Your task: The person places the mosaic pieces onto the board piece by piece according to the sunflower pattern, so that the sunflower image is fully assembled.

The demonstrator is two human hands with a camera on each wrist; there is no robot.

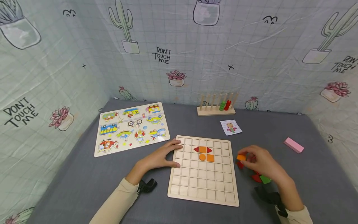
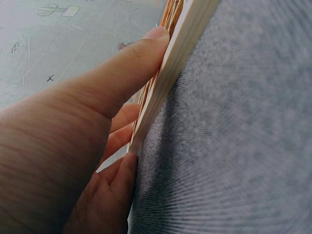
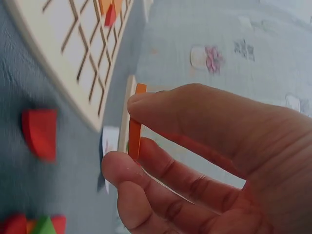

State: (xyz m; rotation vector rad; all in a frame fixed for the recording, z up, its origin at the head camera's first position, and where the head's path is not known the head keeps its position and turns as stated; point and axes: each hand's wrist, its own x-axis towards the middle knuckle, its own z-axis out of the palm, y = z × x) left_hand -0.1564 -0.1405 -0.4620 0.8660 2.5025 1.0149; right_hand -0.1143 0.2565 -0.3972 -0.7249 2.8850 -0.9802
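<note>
My left hand (image 1: pixel 160 157) steadies the wooden grid board (image 1: pixel 203 186) flat while my right hand (image 1: pixel 261 163) pinches an orange tile (image 1: pixel 241 157); I should lower it level into one cell.

You face a grey table (image 1: pixel 70 183), cactus-print cloth walls (image 1: pixel 251 56) around you, soft even light.

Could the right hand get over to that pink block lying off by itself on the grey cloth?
Probably yes. Bare table lies between the right hand and the pink block. But its fingers already pinch an orange piece, so gripping the block too looks awkward.
</note>
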